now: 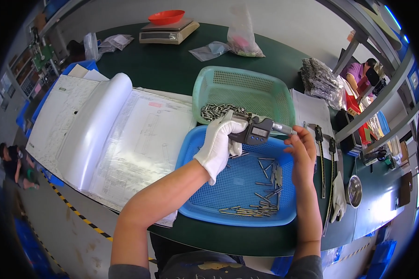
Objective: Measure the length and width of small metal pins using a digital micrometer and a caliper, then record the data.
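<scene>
My left hand, in a white glove, is closed round the frame of a digital micrometer with a small display. My bare right hand pinches the silver thimble at the micrometer's right end. Both are held above a blue perforated basket, where slim metal pins lie along the front and right side. Behind it a green perforated basket holds a heap of short metal pins at its near left. Whether a pin sits between the micrometer's jaws is hard to make out.
An open binder of drawings lies to the left. At the back stand a scale with a red dish and a plastic bag. Calipers, a white glove and a metal bowl are at right. Another person sits beyond.
</scene>
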A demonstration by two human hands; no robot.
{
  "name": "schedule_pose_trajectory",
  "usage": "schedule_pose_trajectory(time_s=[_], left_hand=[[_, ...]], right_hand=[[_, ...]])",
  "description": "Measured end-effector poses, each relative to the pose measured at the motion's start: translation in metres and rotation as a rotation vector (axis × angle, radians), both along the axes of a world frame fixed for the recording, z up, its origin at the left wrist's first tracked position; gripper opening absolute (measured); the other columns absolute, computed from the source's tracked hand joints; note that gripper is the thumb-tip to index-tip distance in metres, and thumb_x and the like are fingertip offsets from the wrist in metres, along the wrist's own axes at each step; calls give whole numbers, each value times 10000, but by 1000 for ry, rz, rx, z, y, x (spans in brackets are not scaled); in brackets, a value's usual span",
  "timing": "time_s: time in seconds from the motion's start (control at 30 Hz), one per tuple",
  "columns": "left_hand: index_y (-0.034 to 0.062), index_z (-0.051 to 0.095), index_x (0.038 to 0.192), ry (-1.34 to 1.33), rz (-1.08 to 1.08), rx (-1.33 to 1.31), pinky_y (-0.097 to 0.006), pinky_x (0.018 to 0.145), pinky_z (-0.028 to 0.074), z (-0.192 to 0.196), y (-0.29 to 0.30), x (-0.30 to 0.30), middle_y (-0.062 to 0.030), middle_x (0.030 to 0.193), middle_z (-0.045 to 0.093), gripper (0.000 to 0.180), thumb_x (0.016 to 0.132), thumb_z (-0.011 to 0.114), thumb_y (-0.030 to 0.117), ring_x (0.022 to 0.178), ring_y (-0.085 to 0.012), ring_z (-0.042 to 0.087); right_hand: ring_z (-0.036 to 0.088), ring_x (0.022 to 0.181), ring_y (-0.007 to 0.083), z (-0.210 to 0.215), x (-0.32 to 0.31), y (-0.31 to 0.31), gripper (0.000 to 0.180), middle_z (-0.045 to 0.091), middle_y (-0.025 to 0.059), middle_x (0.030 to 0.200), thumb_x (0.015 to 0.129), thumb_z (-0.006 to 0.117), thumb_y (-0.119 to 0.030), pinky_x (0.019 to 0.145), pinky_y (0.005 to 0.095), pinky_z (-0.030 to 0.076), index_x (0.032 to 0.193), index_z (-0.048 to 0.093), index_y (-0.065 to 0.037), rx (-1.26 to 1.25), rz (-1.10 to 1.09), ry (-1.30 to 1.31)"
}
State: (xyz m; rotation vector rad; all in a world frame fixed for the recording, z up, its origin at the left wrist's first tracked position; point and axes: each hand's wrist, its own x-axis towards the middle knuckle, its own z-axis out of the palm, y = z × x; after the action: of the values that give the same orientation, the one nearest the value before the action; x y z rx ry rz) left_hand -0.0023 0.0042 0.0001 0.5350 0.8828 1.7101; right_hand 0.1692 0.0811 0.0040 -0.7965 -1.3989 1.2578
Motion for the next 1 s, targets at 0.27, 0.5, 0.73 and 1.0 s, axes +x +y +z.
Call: schedule_pose_trajectory(time_s=[0.27,0.5,0.73,1.0], left_hand=[[14,515,810,36,-40,8,-202,333,280,1,2,2,-49,566,508,142,746,518,139,370,-96,422],[-31,561,808,26,-47,27,-199,351,316,4,-3,-2,-89,643,575,162,757,524,119,397,-113,452],[-24,560,799,58,-22,32,-205,346,317,1,-2,-1,-96,638,567,158,751,535,124,380,-120,435],[-22,559,801,19,-24,12,-212,351,327,3,0,2,-86,625,554,149,742,542,113,385,-126,434]], right_hand=[[492,671,94,-4,3,2,223,541,30,733,849,510,-236,654,222,404,859,541,-16,-8,45,86],[488,595,106,-4,10,10,291,541,51,707,815,559,-308,593,231,411,845,546,-18,-289,34,0],[483,675,102,-10,1,5,191,517,13,787,821,515,-207,638,233,392,923,504,-45,103,43,120],[486,688,106,-11,13,13,240,524,33,785,800,553,-232,654,225,390,918,514,-27,-247,187,6]])
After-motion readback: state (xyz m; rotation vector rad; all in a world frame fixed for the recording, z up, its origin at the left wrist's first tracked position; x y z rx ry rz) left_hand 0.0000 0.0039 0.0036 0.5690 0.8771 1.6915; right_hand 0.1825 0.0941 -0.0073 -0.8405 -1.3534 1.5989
